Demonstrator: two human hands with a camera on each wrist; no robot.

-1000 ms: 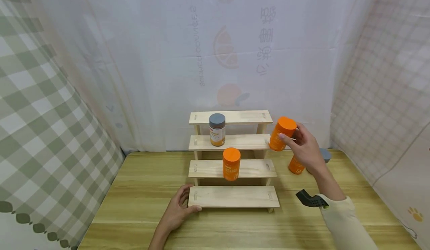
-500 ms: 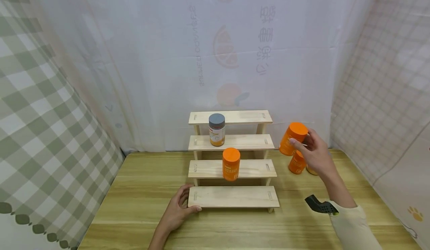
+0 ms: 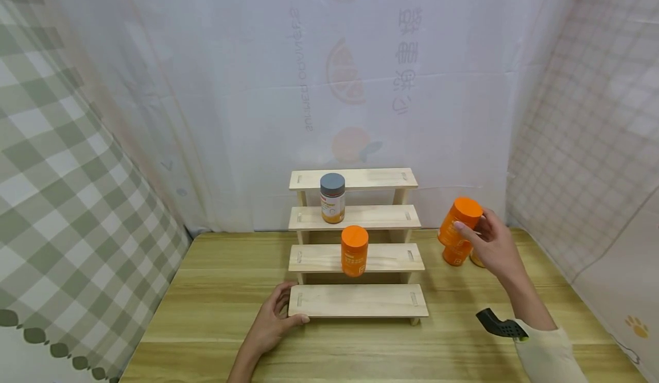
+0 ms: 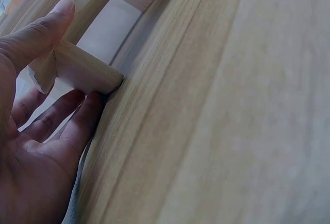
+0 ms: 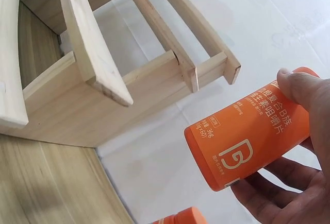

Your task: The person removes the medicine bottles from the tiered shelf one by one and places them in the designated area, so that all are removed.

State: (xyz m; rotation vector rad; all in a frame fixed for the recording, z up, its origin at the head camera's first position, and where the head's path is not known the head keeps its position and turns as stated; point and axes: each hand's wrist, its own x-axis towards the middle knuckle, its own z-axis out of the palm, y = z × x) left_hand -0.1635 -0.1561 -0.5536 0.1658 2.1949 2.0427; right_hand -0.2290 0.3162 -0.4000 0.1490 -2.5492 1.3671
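Orange bottle [image 3: 460,222] tilts aloft, right of wooden rack [image 3: 355,301], in R hand [image 3: 496,247], fingers curled round its girth. L hand [image 3: 274,317] grips rack's near left corner, thumb on top. 2nd orange bottle [image 3: 455,255], part. hidden, on worktop [image 3: 221,291]. Step, prob.: bottle transfer; next move calls for steady grip, clearance from 2nd bottle.

Orange bottles [image 3: 457,226], grey jar lid [image 3: 332,184], green-checked cloth [image 3: 67,160]

A wooden table [image 3: 221,291] bears a stepped rack [image 3: 360,301] and two jars [image 3: 455,256].
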